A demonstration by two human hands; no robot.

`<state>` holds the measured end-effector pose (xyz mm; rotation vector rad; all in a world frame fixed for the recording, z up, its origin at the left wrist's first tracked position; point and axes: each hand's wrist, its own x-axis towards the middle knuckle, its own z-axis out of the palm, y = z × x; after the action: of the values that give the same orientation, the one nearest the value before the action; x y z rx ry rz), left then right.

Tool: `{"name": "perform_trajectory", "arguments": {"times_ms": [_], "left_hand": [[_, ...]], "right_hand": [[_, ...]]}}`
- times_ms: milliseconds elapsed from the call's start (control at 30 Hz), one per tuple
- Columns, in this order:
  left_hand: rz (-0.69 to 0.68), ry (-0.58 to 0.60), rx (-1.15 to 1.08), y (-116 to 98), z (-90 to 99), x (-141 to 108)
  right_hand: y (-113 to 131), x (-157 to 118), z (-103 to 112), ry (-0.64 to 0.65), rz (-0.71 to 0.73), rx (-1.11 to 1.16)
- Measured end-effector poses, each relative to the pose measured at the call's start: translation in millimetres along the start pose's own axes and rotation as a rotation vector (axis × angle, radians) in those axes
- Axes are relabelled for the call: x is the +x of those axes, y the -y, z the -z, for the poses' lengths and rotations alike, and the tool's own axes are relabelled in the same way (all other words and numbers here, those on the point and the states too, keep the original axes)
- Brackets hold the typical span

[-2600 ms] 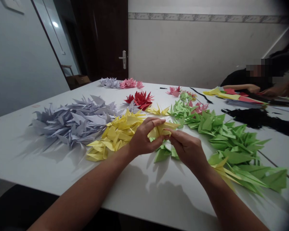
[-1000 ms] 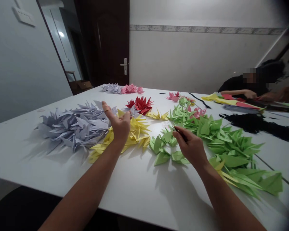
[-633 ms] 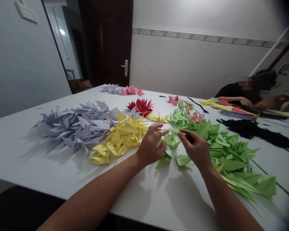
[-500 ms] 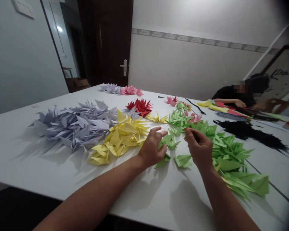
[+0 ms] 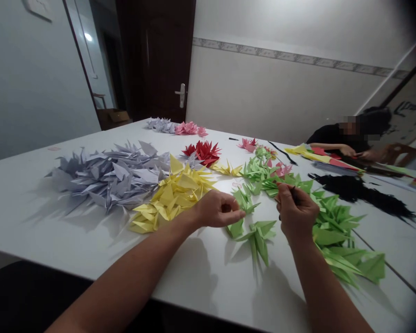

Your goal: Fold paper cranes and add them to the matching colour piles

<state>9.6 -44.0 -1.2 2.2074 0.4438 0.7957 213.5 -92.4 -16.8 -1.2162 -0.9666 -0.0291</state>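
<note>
My left hand (image 5: 219,210) hovers over the table beside the yellow folded paper cranes (image 5: 169,199). Its thumb and forefinger are closed together; what is between them, if anything, I cannot make out. Just under and right of its fingertips are green paper cranes (image 5: 260,238), one with long points spread toward me. My right hand (image 5: 297,210) is closed in a pinch on a thin black strand (image 5: 280,217), and a small reddish tip shows at its fingers. Behind and beside that hand lies a larger heap of green cranes (image 5: 333,212).
Pale lilac cranes (image 5: 107,175) are piled at left, red ones (image 5: 204,151) mid-table, pink ones (image 5: 189,128) farther back. Black strands (image 5: 364,194) lie at right on the white table (image 5: 187,273). Across from me a person (image 5: 346,136) works near coloured paper sheets (image 5: 319,155).
My left hand has come slightly down and nearer, its spread fingers now closed. My right hand has shifted a little right. The green crane between them now appears more spread out.
</note>
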Motion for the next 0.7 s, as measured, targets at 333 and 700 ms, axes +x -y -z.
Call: {"name": "perform_trajectory", "arguments": {"times_ms": [333,700], "left_hand": [[-0.069,0.333,0.154,2.2,-32.0,-2.6],[-0.115,0.208,0.272,12.7,-31.2,0.7]], "right_hand": [[3.7,3.2,3.9,0.003,0.014,-0.004],[5.6,0.5,4.6,0.054,0.010,-0.049]]}}
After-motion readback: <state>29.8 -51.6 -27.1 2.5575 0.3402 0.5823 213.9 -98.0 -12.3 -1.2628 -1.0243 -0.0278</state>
